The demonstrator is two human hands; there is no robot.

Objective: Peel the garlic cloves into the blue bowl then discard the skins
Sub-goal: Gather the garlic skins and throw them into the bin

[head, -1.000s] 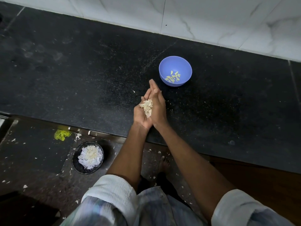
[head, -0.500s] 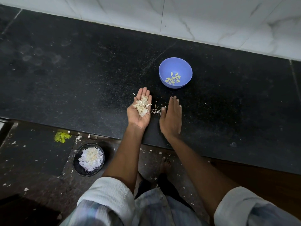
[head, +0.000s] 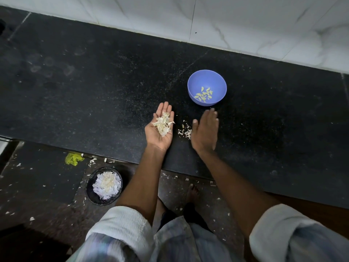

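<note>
A blue bowl stands on the black counter with several peeled garlic cloves inside. My left hand lies palm up over the counter, fingers straight, carrying a heap of pale garlic skins. To its right my right hand is flat, palm down, fingers straight, its edge beside a small scatter of loose skins on the counter. The right hand sits just in front of the bowl.
On the floor below the counter's front edge stands a black bin holding white scraps and skins. A yellow scrap and scattered skin flakes lie on the floor. A white tiled wall backs the counter. My feet are below.
My hands were pressed together around the skins, then parted. The left now lies open with the heap, and the right has lowered to the counter beside the spilled skins.
</note>
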